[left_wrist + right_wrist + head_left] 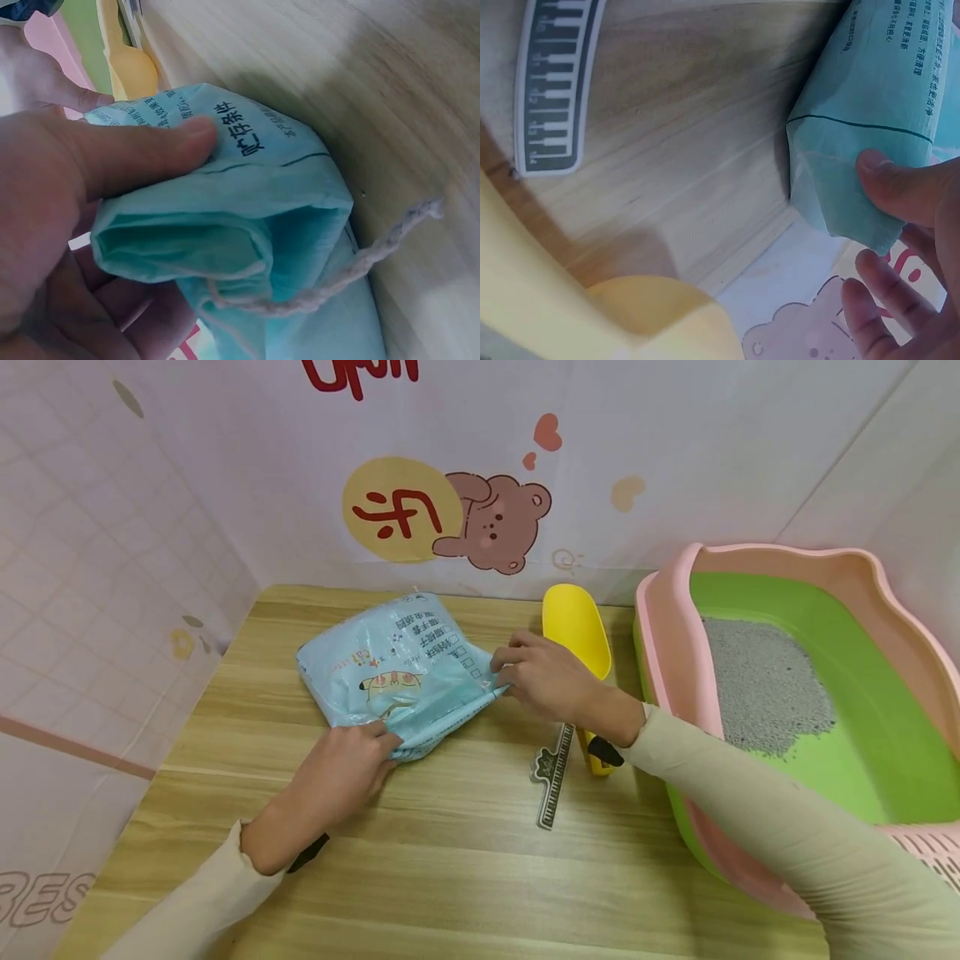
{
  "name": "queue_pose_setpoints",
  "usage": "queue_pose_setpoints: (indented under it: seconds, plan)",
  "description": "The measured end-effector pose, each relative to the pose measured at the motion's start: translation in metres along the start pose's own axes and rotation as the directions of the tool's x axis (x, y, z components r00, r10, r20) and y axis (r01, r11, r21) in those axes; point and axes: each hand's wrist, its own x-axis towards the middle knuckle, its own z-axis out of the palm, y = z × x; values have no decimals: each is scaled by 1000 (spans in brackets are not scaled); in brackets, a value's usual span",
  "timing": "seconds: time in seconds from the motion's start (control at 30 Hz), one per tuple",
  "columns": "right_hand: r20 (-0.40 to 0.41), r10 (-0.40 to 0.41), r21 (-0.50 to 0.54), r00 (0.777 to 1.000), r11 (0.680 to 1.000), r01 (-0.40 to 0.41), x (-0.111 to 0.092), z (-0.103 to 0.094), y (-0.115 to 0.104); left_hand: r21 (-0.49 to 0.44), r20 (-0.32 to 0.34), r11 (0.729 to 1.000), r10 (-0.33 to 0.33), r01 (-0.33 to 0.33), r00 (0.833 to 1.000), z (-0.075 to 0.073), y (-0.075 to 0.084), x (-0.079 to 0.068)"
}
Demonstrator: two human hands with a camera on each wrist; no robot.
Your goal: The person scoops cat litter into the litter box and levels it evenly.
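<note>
A light blue plastic bag [405, 652] with printed text and a cartoon cat lies on the table, its near edge folded over. My left hand [341, 768] pinches the left end of that fold, thumb on the printed side. In the left wrist view, the folded layers of the bag [300, 180] show at their end, and a twisted cord [337, 289] hangs from them. At the fold's other end, my right hand [543, 677] pinches the bag's corner [862, 210] between thumb and fingers.
Right of the bag lies a yellow scoop [576, 622], partly under my right wrist. A clip with a piano-key print [553, 777] lies beside its handle. A pink and green litter box [678, 652] holding grey litter [765, 685] stands at the right. Behind is a printed wall [637, 427].
</note>
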Motion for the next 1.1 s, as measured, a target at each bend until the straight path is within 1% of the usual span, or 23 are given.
queue_pose_setpoints:
  seconds: [0.2,0.33,0.43,0.6,0.8,0.93,1.1]
  plan:
    - [2,23,-11,1000,1000,-23,0,-2,4,-25,-1,1000,-14,14,1000,1,-3,2]
    - [7,20,-16,1000,1000,-20,-1,-2,7,-57,6,997,-52,52,999,1,-4,2]
    - [4,-1,-24,1000,1000,1,-1,-1,10,-81,9,993,-80,80,997,1,-5,2]
    - [-8,-38,-24,999,999,38,0,0,13,-116,19,988,-100,102,995,1,-5,3]
    - [1,-16,55,1000,998,16,4,-1,13,-176,31,976,-127,131,991,0,-6,5]
    - [20,4,85,1000,996,-6,6,-2,13,-210,33,966,-146,150,989,-1,-7,6]
    - [50,57,132,997,989,-63,7,-4,14,-234,33,959,-157,160,987,-1,-9,7]
